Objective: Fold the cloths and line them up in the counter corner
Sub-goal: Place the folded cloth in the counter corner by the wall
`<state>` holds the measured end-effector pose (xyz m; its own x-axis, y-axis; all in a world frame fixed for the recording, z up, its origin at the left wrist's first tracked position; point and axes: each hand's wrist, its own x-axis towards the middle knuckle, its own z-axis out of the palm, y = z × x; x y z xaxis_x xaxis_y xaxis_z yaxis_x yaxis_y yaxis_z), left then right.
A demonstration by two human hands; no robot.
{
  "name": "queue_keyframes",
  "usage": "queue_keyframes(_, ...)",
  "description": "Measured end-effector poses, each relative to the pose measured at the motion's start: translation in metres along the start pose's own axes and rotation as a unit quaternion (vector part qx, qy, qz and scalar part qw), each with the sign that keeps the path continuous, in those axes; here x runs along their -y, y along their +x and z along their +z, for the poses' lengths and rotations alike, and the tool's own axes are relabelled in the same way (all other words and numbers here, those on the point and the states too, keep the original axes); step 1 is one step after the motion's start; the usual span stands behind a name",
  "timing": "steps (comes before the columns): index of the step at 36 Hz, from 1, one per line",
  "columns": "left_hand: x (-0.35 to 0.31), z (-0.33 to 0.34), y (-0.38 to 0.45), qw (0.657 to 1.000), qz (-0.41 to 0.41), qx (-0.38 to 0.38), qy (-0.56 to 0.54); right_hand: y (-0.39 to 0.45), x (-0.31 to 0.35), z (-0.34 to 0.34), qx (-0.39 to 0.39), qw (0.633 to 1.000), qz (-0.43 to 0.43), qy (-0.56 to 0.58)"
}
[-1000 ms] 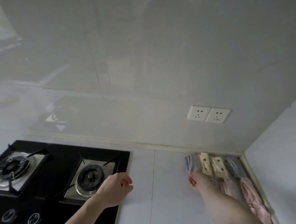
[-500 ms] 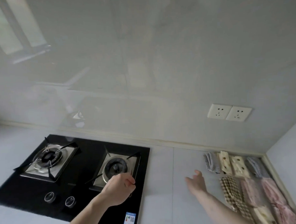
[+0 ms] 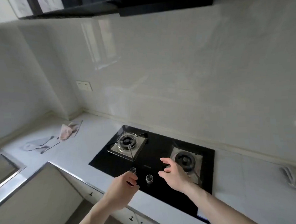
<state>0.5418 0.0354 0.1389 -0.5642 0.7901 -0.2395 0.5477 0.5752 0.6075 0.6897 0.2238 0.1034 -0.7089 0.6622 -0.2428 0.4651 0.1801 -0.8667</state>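
Note:
A crumpled pink cloth (image 3: 67,131) lies on the white counter at the far left, and a flat grey-white cloth (image 3: 38,145) lies beside it, nearer the sink. Folded cloths (image 3: 292,176) show at the right edge, mostly cut off. My left hand (image 3: 120,190) hovers over the front edge of the black hob, fingers loosely curled, holding nothing. My right hand (image 3: 175,175) is over the hob beside the right burner, fingers spread and relaxed, holding nothing.
The black gas hob (image 3: 154,163) with two burners and two knobs (image 3: 149,178) fills the counter's middle. A steel sink rim (image 3: 10,168) is at the lower left. A wall switch (image 3: 84,85) sits above the left corner. Cabinet fronts with dark handles run below the counter.
The view has swung left, away from the corner row of folded cloths toward the loose cloths by the sink. My right hand left the folded row and now hangs over the hob.

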Motion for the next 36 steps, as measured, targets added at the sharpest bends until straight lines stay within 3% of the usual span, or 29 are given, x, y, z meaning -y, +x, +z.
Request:
queue_keyframes(15, 0.188, -0.132, -0.072, 0.986, -0.076, -0.142, -0.05, 0.016, 0.151, 0.19, 0.134, 0.982, -0.114, -0.065)
queue_keyframes(36, 0.392, -0.316, 0.007, 0.964, -0.176, -0.196, -0.036, 0.197, 0.274, 0.407, 0.207, 0.966, -0.133, -0.08)
